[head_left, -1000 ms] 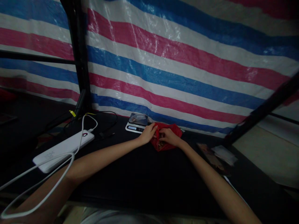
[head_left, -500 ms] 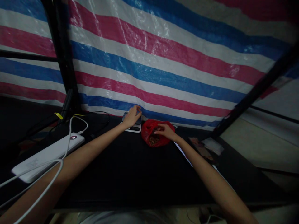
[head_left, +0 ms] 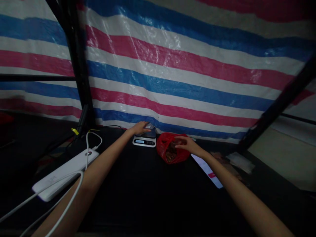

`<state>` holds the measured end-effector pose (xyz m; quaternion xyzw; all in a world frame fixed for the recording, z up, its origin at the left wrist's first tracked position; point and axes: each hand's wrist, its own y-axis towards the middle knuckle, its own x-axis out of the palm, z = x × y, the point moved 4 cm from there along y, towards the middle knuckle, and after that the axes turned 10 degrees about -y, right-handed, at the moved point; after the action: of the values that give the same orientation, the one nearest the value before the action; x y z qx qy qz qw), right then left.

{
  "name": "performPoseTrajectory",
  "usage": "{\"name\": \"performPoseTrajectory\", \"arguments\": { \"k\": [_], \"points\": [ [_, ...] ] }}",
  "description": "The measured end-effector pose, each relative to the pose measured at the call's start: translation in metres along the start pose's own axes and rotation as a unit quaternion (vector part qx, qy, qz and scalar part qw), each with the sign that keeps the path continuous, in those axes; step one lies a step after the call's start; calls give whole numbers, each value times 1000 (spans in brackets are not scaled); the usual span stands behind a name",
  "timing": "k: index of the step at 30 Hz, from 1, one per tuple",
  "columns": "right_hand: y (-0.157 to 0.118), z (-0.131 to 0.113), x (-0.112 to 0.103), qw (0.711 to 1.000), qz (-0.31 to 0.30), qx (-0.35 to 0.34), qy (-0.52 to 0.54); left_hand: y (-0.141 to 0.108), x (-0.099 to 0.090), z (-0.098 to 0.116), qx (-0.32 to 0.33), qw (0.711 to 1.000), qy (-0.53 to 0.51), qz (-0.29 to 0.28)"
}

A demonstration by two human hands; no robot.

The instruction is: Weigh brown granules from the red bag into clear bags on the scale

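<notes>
On the black table a white kitchen scale [head_left: 144, 142] with a lit display stands near the striped sheet. My left hand [head_left: 140, 128] is over its dark weighing plate, thumb and fingers around a small clear plastic bag [head_left: 149, 126]. To the right of the scale sits a red plastic bag [head_left: 164, 148], its mouth open, with small brown pieces [head_left: 171, 153] inside. My right hand [head_left: 189, 145] reaches over the bag's right rim. Its fingers are apart and bent toward the pieces, with nothing visible held; the fingertips are partly in shadow.
A phone with a lit screen [head_left: 206, 169] lies beside my right forearm. Clear plastic packets [head_left: 240, 162] are farther right. A white power bank [head_left: 65, 174] with a white cable [head_left: 81, 181] lies at left, the cable crossing my left forearm. A striped sheet [head_left: 172, 92] hangs behind.
The view has shifted, showing more of the scale's display and the phone. My left hand now has the clear plastic bag between thumb and fingers. My right hand stays at the red bag.
</notes>
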<state>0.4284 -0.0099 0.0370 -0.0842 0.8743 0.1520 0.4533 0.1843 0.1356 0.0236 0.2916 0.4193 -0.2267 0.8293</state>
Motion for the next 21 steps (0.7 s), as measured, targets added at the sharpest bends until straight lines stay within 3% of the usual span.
{"name": "performPoseTrajectory", "arguments": {
  "k": [2, 6, 11, 14, 21],
  "points": [
    [3, -2, -6, 1000, -11, -12, 1, -1, 1, 2, 2, 999, -33, 2],
    [11, -9, -27, 999, -7, -36, -18, -3, 9, 3, 6, 989, -139, -48],
    [21, -22, -54, 992, -23, -43, -121, -3, 8, -2, -14, 977, -210, -11],
    [27, -31, -66, 989, 11, -51, -142, -4, 5, 2, 14, 964, -267, -9],
    [61, -53, -57, 993, -6, -69, -100, -11, -6, 35, 76, 909, -408, -46]
  ]
}}
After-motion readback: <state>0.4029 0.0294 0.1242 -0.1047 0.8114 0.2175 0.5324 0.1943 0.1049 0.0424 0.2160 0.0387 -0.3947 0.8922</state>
